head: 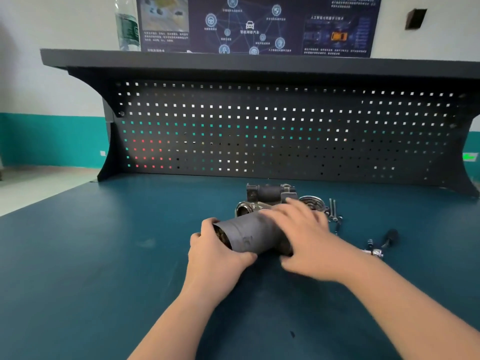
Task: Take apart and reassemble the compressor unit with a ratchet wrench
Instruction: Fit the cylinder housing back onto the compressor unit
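Observation:
A dark grey compressor housing [249, 236], a cylinder, lies on its side on the blue bench top [104, 255], its open end turned to the left. My left hand [217, 253] grips that open end, fingers curled round the rim. My right hand [302, 235] lies over the cylinder's right part, fingers spread across the top and thumb underneath. Behind it sit a dark compressor body part [270, 193], a metal ring part [245, 207] and a round metal plate [313, 202]. A ratchet wrench [381, 245] with a black handle lies to the right.
Long bolts [333, 207] lie beside the round plate. A black pegboard back panel [259, 131] rises behind the bench with a shelf on top, where a plastic bottle [127, 24] stands. A poster hangs on the wall above.

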`<action>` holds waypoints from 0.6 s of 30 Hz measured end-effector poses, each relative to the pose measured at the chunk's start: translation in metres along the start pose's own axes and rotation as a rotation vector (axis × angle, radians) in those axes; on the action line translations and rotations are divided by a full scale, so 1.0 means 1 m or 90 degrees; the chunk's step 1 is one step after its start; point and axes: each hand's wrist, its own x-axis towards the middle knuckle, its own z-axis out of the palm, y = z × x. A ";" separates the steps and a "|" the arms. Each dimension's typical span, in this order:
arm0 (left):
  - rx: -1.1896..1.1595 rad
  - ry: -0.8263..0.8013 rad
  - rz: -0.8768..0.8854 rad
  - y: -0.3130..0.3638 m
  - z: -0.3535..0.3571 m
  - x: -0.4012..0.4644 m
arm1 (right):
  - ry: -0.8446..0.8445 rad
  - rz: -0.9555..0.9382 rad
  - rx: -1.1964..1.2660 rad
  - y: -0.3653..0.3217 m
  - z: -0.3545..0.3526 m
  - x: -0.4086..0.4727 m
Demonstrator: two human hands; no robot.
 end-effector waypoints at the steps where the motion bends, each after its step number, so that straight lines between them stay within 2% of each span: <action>1: -0.009 0.009 0.003 0.001 -0.001 0.000 | -0.021 -0.015 -0.015 -0.005 0.006 0.005; 3: -0.029 0.028 0.007 0.005 -0.004 -0.002 | -0.016 -0.018 -0.042 -0.010 0.010 0.012; 9: -0.089 0.053 0.017 0.016 -0.018 -0.006 | 0.136 -0.034 -0.012 -0.031 0.016 0.029; 14: -0.113 0.079 0.051 0.023 -0.024 -0.010 | 0.206 -0.023 -0.078 -0.037 0.006 0.026; 16: -0.236 0.101 0.079 0.030 -0.032 -0.009 | 0.252 -0.017 -0.065 -0.037 0.001 0.019; 18: -0.405 0.080 0.090 0.036 -0.040 -0.005 | 0.281 0.017 -0.024 -0.038 -0.006 0.012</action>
